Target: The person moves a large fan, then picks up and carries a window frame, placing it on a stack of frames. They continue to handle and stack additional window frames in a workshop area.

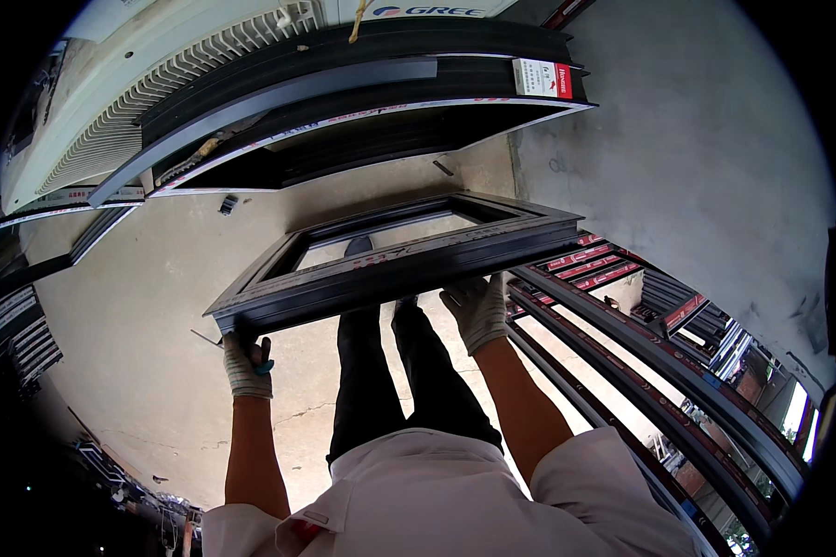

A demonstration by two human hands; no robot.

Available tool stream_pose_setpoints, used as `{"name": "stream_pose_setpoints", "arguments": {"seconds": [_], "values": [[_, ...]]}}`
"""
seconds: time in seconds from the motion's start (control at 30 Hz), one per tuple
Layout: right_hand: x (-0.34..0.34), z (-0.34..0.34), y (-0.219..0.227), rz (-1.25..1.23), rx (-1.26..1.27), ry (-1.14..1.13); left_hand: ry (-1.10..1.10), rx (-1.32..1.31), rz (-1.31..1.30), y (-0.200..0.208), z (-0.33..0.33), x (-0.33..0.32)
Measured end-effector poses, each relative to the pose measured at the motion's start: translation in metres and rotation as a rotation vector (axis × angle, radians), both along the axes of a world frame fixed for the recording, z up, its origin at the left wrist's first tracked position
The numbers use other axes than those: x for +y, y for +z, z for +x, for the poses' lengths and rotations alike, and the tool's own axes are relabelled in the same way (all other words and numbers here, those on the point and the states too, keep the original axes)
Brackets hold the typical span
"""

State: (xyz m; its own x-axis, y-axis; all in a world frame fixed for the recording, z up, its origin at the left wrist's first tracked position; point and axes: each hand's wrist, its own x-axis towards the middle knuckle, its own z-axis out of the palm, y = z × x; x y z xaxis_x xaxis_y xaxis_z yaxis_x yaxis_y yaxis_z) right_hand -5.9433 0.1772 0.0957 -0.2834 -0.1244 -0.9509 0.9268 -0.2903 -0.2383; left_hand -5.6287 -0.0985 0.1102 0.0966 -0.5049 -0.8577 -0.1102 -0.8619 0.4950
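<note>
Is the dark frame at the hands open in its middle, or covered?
No opaque cover: floor and a shoe show through the dark frame. Clear glass: cannot tell.

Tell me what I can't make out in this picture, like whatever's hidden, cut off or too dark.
All in the head view:
Right shoe: mostly hidden by the dark frame.
How far the left hand and right hand reach behind the frame: the frame blocks it.
White ribbed unit: cut off by the top edge.
Long bars: far ends lost at the fisheye rim.
Lower-left clutter: too dark and small.
</note>
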Motion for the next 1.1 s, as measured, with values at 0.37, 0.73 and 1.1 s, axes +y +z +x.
{"name": "stream_pose_setpoints", "arguments": {"seconds": [0.37, 0.73, 1.1], "values": [[-0.009, -0.045, 0.071, 0.631, 1.624, 1.214, -0.001, -0.024, -0.014, -0.006, 0.019, 0.038], [-0.023, -0.028, 0.029, 0.720, 1.785, 1.686, 0.130, -0.047, -0.051, -0.019, 0.027, 0.041], [-0.035, -0.032, 0.035, 0.576, 1.696, 1.913, 0.239, -0.335, -0.398, 0.024, -0.008, 0.055]]}}
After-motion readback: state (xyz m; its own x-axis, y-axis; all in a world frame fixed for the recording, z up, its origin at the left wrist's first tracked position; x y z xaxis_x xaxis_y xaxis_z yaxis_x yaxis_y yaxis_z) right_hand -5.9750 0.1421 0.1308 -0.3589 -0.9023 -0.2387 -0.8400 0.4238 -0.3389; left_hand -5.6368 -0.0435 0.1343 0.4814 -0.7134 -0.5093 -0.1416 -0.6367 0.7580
